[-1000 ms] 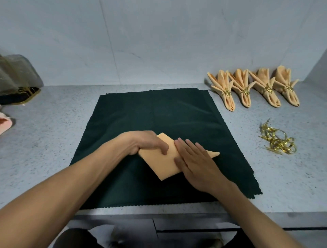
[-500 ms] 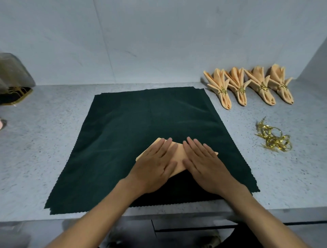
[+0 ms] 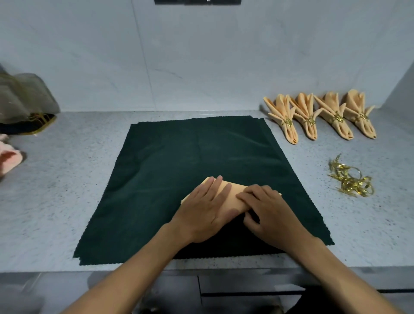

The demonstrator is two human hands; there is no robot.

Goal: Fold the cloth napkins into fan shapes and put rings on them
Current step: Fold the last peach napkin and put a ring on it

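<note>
Four ringed fan napkins [image 3: 319, 116], one under both hands [image 3: 237, 213]

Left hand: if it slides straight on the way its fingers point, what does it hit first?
The left hand lies flat on the peach napkin, fingers pointing up-right. Past the napkin's far edge comes only bare green cloth; further on, probably the ringed napkins, though depth is unclear.

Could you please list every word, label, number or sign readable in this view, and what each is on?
None can be read. The dark fixture at the top edge of the wall shows a faint pale mark, too small to read. The napkins, rings and green cloth bear no text.
</note>
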